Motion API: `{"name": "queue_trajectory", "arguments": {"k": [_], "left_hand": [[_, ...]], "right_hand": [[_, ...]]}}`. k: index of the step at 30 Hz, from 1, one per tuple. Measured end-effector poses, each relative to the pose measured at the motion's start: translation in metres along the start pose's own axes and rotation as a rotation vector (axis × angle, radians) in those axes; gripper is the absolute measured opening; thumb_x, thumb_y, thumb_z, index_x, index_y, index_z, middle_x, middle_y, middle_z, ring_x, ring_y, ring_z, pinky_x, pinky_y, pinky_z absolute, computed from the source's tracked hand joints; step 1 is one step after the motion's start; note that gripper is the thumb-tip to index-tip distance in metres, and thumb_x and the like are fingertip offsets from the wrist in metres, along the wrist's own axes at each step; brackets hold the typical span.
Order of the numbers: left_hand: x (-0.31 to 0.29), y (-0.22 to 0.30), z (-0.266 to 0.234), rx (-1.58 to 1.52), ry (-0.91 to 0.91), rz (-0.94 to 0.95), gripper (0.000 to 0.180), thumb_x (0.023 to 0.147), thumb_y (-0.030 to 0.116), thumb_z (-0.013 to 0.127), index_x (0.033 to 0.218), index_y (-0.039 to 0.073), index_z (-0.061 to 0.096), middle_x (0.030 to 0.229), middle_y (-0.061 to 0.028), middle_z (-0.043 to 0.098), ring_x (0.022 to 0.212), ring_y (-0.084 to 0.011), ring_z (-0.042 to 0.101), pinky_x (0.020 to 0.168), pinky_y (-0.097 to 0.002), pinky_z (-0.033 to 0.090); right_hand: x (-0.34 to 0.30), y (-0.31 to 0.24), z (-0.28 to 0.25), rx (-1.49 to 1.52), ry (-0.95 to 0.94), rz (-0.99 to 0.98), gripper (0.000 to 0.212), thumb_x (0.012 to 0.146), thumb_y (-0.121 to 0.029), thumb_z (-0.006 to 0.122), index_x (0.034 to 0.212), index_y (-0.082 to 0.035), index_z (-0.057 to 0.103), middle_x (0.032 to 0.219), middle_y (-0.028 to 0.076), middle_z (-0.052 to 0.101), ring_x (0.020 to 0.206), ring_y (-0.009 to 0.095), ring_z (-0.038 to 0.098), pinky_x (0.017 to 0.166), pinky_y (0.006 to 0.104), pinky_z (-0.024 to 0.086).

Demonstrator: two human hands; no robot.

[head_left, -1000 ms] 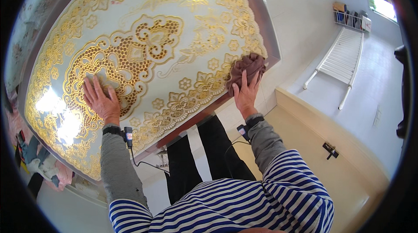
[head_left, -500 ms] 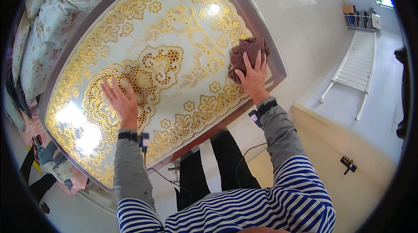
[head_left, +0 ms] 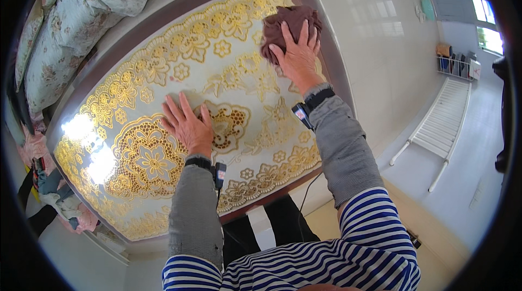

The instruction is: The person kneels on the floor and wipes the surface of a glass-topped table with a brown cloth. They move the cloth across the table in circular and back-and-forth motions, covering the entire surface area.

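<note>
A navy-and-white striped top [head_left: 326, 261] is worn over black trousers [head_left: 289, 219]. The forearms are covered by finely ribbed grey sleeves [head_left: 348, 149]. Each wrist is circled by a black strap [head_left: 321, 97], to which a small black box [head_left: 302, 115] marked with a pale label is fixed. On the right, a thin black cable [head_left: 308, 190] can be seen.

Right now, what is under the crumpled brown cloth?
Beside the brown cloth, the gold-patterned white tablecloth shows on its left and the table's dark border on its right. The patch beneath the cloth and the right hand is covered, so I cannot see it.
</note>
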State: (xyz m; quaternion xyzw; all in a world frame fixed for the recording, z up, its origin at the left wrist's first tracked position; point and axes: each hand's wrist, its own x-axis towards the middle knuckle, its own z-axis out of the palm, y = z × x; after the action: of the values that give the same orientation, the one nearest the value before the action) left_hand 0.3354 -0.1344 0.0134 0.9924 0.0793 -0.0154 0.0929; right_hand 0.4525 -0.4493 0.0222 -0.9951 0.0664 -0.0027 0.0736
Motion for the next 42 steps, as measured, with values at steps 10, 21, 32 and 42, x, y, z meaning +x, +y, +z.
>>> {"name": "queue_trajectory", "arguments": {"k": [10,21,32,42], "left_hand": [[0.0,-0.001,-0.003,-0.05,-0.021,0.007,0.077,0.096,0.043,0.065,0.16,0.012,0.035,0.169,-0.0254,0.023,0.156,-0.0479,0.019,0.122,-0.0671,0.012],[0.0,0.0,-0.003,-0.035,-0.005,0.016,0.075,0.095,0.041,0.067,0.159,0.012,0.039,0.168,-0.0249,0.027,0.154,-0.0472,0.024,0.12,-0.0657,0.016],[0.0,-0.004,0.008,0.042,0.078,0.054,0.07,0.102,0.048,0.056,0.16,0.015,0.037,0.169,-0.0203,0.025,0.156,-0.0432,0.021,0.122,-0.0636,0.015],[0.0,-0.012,0.019,0.072,0.125,0.094,0.069,0.105,0.05,0.053,0.162,0.017,0.033,0.168,-0.0199,0.026,0.155,-0.0432,0.023,0.122,-0.0622,0.019]], "right_hand": [[0.188,-0.032,0.016,-0.064,0.093,-0.144,0.071,0.096,-0.07,0.055,0.158,-0.037,0.044,0.168,0.024,0.02,0.15,0.059,0.019,0.118,0.0743,0.021],[0.171,0.019,0.003,-0.059,0.118,-0.319,0.072,0.098,-0.05,0.063,0.159,-0.018,0.043,0.164,0.032,0.027,0.146,0.057,0.03,0.12,0.0614,0.031],[-0.09,0.14,-0.03,0.007,0.068,-0.168,0.061,0.101,-0.04,0.065,0.156,-0.023,0.048,0.163,0.03,0.027,0.146,0.057,0.028,0.119,0.0632,0.03],[-0.397,0.162,-0.043,-0.027,-0.051,0.247,0.062,0.101,-0.031,0.063,0.158,-0.014,0.045,0.166,0.035,0.016,0.15,0.059,0.02,0.123,0.0622,0.023]]}}
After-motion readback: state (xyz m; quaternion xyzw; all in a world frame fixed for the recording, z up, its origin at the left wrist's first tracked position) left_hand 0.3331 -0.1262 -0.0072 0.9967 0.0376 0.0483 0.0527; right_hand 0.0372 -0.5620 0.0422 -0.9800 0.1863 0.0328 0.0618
